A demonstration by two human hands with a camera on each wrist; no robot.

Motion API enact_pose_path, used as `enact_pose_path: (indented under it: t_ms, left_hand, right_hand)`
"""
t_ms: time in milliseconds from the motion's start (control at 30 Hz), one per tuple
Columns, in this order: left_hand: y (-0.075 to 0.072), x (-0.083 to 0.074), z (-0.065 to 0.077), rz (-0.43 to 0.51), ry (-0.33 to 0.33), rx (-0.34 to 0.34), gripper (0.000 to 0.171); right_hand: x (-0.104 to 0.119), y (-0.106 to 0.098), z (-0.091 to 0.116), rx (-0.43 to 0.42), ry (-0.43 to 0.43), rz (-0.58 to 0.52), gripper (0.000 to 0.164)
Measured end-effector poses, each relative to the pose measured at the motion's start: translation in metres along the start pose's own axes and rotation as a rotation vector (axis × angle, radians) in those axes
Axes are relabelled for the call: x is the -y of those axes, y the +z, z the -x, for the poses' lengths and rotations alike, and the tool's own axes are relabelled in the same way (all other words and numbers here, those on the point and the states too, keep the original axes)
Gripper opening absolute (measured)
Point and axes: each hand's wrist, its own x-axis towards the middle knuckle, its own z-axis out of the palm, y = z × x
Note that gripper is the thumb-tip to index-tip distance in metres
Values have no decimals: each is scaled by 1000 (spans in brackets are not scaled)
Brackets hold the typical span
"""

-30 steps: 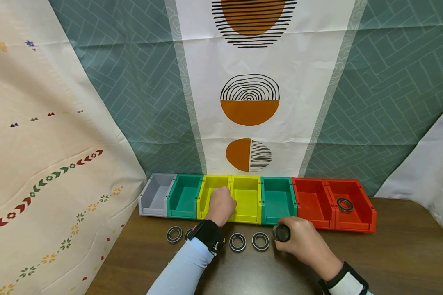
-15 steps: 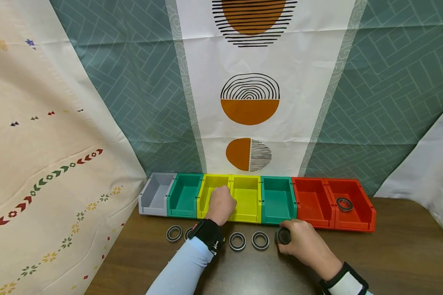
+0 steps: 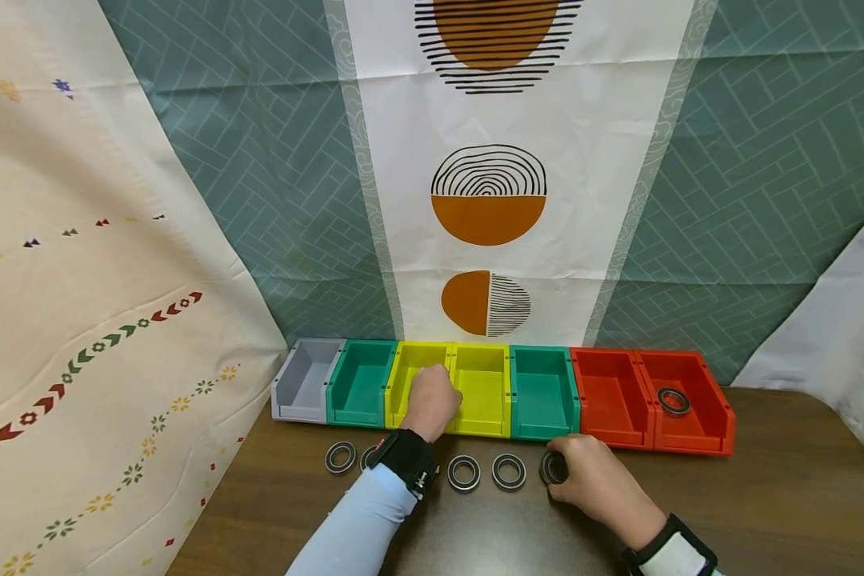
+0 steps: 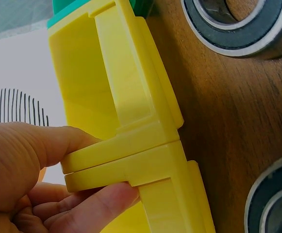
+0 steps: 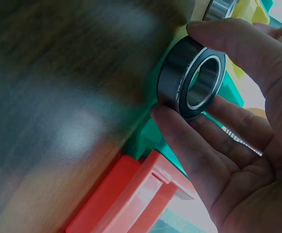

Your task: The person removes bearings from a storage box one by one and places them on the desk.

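My left hand (image 3: 432, 400) pinches the paired side walls where two yellow bins (image 4: 124, 160) meet, thumb over one wall and fingers on the other. A black-and-steel ball bearing (image 5: 174, 75) is held at its edge between the thumb and fingers of my right hand (image 3: 598, 476), close over the table in front of the right green bin (image 3: 545, 400). Left of it, two bearings lie flat, one nearer (image 3: 497, 472) and one farther (image 3: 452, 474). Another bearing (image 3: 329, 458) lies left of my left forearm, beside one partly hidden by the wrist strap.
The bins form one row along the back: a grey bin (image 3: 306, 376) at the left end, a green bin (image 3: 360, 384), the yellow pair, another green, then two red bins (image 3: 608, 392). One bearing (image 3: 662, 400) rests in the rightmost red bin. Cloth hangs behind the wooden table (image 3: 785, 480).
My right hand has shifted slightly right and toward the table's near side, carrying the bearing a little away from the green bin. My left hand stays in place on the yellow bins.
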Motion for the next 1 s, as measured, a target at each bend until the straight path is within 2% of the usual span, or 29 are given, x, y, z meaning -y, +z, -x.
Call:
enact_pose_path:
  t_ms: [500,867,1000]
  left_hand:
    - [1,0,0,-21,-1,-10,21]
    - [2,3,-1,-13,41,-21,13]
    - [3,4,-2,-11,36,-19,14]
  right_hand:
    - [-2,1,-2,16,5,1,48]
    - [-3,1,0,10,-11,14,46]
    - [-3,1,0,7,-14,21,45]
